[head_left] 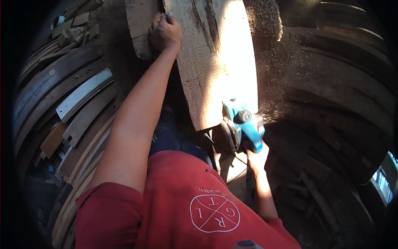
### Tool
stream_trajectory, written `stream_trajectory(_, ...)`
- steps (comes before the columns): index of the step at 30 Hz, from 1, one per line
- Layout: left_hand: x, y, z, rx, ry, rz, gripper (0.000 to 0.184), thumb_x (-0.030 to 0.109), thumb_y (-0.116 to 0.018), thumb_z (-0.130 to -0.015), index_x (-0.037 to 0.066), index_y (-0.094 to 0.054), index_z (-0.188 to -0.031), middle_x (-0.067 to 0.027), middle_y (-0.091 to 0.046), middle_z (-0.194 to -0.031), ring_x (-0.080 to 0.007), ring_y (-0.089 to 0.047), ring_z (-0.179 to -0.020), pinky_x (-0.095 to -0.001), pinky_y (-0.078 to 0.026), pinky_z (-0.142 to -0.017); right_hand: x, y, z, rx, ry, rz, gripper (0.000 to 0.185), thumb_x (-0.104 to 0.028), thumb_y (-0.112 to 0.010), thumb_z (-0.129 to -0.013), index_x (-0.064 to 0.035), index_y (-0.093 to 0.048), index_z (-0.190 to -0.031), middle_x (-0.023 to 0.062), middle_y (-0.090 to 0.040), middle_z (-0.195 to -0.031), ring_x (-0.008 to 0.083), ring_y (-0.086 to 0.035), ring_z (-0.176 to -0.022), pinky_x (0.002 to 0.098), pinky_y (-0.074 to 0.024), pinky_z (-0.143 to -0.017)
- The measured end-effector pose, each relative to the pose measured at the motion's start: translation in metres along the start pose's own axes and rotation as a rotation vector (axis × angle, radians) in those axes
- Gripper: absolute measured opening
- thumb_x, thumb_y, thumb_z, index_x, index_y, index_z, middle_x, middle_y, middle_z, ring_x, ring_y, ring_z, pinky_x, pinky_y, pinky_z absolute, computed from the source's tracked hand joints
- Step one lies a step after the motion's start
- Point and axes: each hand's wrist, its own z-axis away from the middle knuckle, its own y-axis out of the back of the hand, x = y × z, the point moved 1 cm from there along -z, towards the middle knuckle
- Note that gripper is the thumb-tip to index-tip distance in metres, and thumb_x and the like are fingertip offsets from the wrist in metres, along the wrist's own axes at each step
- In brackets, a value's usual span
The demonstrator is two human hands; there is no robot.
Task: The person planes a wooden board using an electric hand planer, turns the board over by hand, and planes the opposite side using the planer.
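A wide, rough wooden plank [207,62] runs from the top edge down to the middle, brightly sunlit on its right part. At its lower right end sits a blue power planer [244,124], and my right hand [258,155] is wrapped round its rear handle. Wood chips spray out to the right of the tool. My left hand [166,33] is closed at the plank's upper left edge, over a darker board [143,25]; its fingertips are partly hidden, and its grip on the edge is hard to make out.
Stacked boards [83,97] lie along the left, with small wood offcuts [72,35] at the upper left. More dark planks [331,79] fill the right. A heap of shavings [265,18] lies beside the plank's top right. A thin cord crosses below the planer.
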Motion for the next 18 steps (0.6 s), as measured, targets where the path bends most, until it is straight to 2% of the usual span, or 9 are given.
stream_trajectory(2,0.002,0.001,0.001,-0.028,0.027,0.017,0.046,0.044,-0.047,-0.108,0.015,-0.08,-0.12,-0.0168,-0.072,-0.124,-0.04,-0.066,-0.112,-0.0528,-0.052,-0.098,0.015,0.0,0.029,-0.006,0.046,-0.154,0.059,-0.005,-0.08,-0.089,-0.0013,-0.064,-0.146,0.0169,-0.081,-0.105,0.0092,-0.071,-0.1,0.0297,-0.0566,-0.089)
stream_trajectory(4,0.004,0.001,-0.001,-0.041,0.065,0.037,0.045,0.043,-0.046,-0.108,0.015,-0.08,-0.119,-0.0169,-0.072,-0.126,-0.0401,-0.066,-0.113,-0.0527,-0.052,-0.099,0.016,0.0,0.016,-0.018,0.108,-0.101,0.056,-0.005,-0.081,-0.089,-0.0011,-0.066,-0.143,0.0163,-0.082,-0.104,0.0109,-0.073,-0.097,0.031,-0.0574,-0.087)
stream_trajectory(6,-0.002,-0.004,0.0,0.017,-0.011,0.005,0.044,0.039,-0.044,-0.109,0.015,-0.08,-0.118,-0.0169,-0.072,-0.125,-0.0405,-0.065,-0.113,-0.0532,-0.051,-0.099,-0.021,-0.001,-0.013,0.0,0.04,-0.102,0.051,-0.005,-0.082,-0.088,-0.0013,-0.07,-0.137,0.0174,-0.082,-0.105,0.0146,-0.076,-0.097,0.0321,-0.0576,-0.087)
stream_trajectory(8,-0.001,0.001,-0.001,-0.001,0.004,0.02,0.047,0.041,-0.041,-0.111,0.013,-0.078,-0.12,-0.0181,-0.071,-0.125,-0.0416,-0.064,-0.114,-0.0535,-0.051,-0.101,-0.056,-0.006,-0.053,0.005,0.127,-0.062,0.043,-0.003,-0.082,-0.084,-0.0002,-0.074,-0.126,0.0205,-0.081,-0.106,0.0216,-0.078,-0.102,0.0336,-0.0575,-0.087)
stream_trajectory(9,0.001,0.003,0.0,-0.027,0.019,0.039,0.051,0.042,-0.037,-0.112,0.011,-0.077,-0.122,-0.0193,-0.069,-0.125,-0.0427,-0.063,-0.116,-0.0537,-0.05,-0.103,-0.063,-0.012,-0.072,0.047,0.238,-0.112,0.031,-0.004,-0.084,-0.084,0.0024,-0.075,-0.113,0.0133,-0.079,-0.095,0.0159,-0.073,-0.088,0.0332,-0.0557,-0.082)
stream_trajectory(10,0.002,0.004,0.0,-0.024,0.023,0.039,0.051,0.042,-0.037,-0.112,0.011,-0.077,-0.122,-0.0193,-0.069,-0.125,-0.0427,-0.063,-0.116,-0.0537,-0.05,-0.103,-0.069,-0.015,-0.09,0.046,0.242,-0.074,0.039,0.001,-0.08,-0.081,0.0003,-0.076,-0.12,0.0207,-0.08,-0.099,0.0222,-0.079,-0.095,0.035,-0.0574,-0.085)
stream_trajectory(14,0.003,0.006,0.001,-0.047,0.048,0.038,0.05,0.04,-0.038,-0.112,0.012,-0.078,-0.121,-0.019,-0.07,-0.124,-0.0429,-0.064,-0.115,-0.0536,-0.05,-0.101,-0.118,-0.023,-0.148,-0.004,0.324,-0.246,0.032,-0.002,-0.076,-0.079,0.002,-0.076,-0.111,0.0179,-0.077,-0.089,0.0184,-0.073,-0.083,0.0342,-0.0559,-0.079)
stream_trajectory(16,0.003,0.004,0.0,-0.035,0.048,0.042,0.05,0.04,-0.038,-0.111,0.012,-0.078,-0.121,-0.0189,-0.07,-0.123,-0.043,-0.063,-0.115,-0.0537,-0.051,-0.101,-0.144,-0.024,-0.168,0.025,0.267,-0.146,0.028,-0.003,-0.075,-0.078,0.0028,-0.074,-0.106,0.0174,-0.075,-0.085,0.018,-0.072,-0.081,0.034,-0.056,-0.078)
stream_trajectory(18,0.0,-0.002,0.0,0.011,0.032,0.026,0.046,0.038,-0.041,-0.11,0.016,-0.08,-0.119,-0.0165,-0.071,-0.119,-0.0406,-0.064,-0.111,-0.0518,-0.05,-0.099,-0.163,-0.028,-0.188,0.052,0.361,-0.119,0.028,-0.004,-0.077,-0.079,0.0031,-0.07,-0.105,0.0187,-0.075,-0.087,0.0211,-0.073,-0.08,0.035,-0.0565,-0.079)
